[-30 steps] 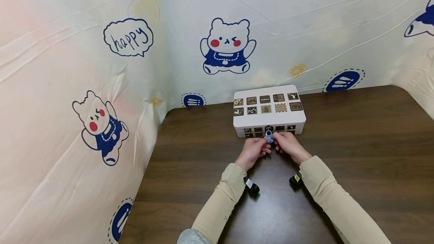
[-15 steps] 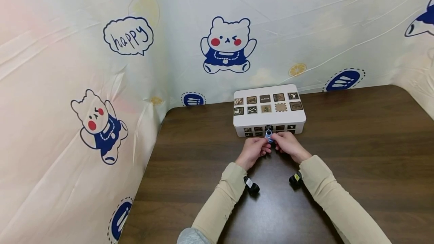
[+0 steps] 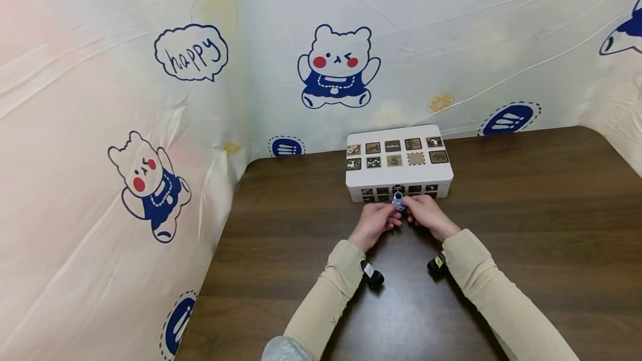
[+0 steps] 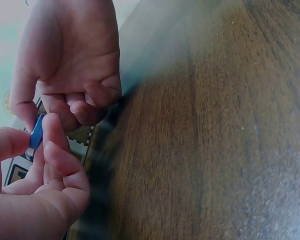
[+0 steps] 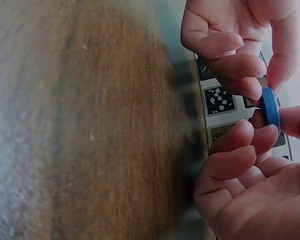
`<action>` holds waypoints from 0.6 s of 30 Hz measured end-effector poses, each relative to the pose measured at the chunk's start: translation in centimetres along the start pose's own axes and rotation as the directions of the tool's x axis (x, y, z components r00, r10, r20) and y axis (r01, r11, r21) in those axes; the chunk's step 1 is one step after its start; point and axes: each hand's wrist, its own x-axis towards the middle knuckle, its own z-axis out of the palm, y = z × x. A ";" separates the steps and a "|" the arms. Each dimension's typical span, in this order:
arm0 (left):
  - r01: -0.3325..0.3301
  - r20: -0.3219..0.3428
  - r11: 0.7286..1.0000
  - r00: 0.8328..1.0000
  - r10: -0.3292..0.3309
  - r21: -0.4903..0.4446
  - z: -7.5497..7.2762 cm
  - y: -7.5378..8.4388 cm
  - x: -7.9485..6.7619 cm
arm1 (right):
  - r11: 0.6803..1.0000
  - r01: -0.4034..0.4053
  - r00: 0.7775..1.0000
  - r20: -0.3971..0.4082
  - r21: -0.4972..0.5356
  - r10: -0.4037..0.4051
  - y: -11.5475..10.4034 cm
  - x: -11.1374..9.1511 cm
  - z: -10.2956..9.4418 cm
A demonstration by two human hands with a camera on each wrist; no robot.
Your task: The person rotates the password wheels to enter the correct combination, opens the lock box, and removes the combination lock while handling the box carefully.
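My left hand (image 3: 375,223) and right hand (image 3: 426,213) meet at the front of a white tin box (image 3: 396,178), pinching a small blue padlock (image 3: 398,201) from either side. Its rounded loop points up toward the dark latch on the box front. The left wrist view has the blue body edge-on, the left thumb (image 4: 12,142) and forefinger around its near end. From the right wrist, the same thick blue disc (image 5: 271,111) shows between right thumb and fingers, with left fingertips at its upper end. Fingers cover part of the padlock.
The box carries small dark square pictures on lid and front. It stands near the far edge of a dark wooden table (image 3: 281,238), before a hanging cloth (image 3: 391,10) printed with bears. A black wrist camera (image 3: 372,276) sits under the left sleeve, another (image 3: 438,266) under the right.
Both hands stay at the box front and the box keeps its place. The padlock in their fingers tilts very slightly; little else differs.
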 end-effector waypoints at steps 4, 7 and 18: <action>0.006 -0.001 1.000 1.000 -0.006 -0.005 0.0 -0.3 0.3 | 1.000 -0.012 1.000 0.002 0.004 0.012 0.0 0.0 -0.1; 0.003 0.000 1.000 1.000 -0.003 -0.004 -0.1 -0.4 0.4 | 0.999 -0.025 1.000 -0.004 0.030 0.025 -0.1 0.0 -0.1; -0.007 0.009 1.000 1.000 0.007 0.010 -0.2 -0.4 0.3 | 0.993 -0.040 0.999 -0.005 0.111 0.041 0.1 0.0 -0.3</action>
